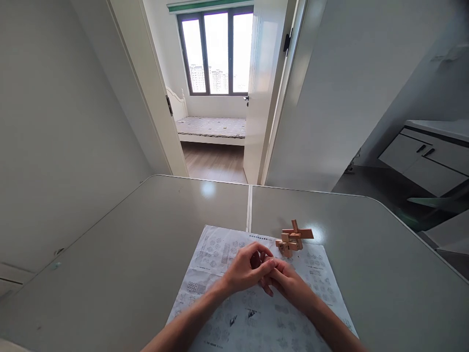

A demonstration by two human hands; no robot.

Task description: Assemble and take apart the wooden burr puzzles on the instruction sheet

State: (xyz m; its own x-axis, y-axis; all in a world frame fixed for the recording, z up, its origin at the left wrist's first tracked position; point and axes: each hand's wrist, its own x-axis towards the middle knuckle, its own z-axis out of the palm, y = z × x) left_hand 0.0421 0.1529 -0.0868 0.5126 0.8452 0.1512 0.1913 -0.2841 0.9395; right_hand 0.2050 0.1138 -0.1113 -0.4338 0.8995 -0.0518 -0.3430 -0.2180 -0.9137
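Note:
My left hand and my right hand meet over the printed paper sheet. Their thumbs and fingertips press together, and the left fingers curl inward. Whatever lies between them, if anything, is hidden by the fingers. Just beyond my right hand, at the sheet's far edge, stands a small wooden block puzzle of interlocking notched sticks. One of its sticks points up and a reddish one lies across to the right. Neither hand touches it.
The sheet lies on a glossy grey table with a pale seam running away from me. Past the far edge, an open door shows a bed beneath a window. A white cabinet stands at the right.

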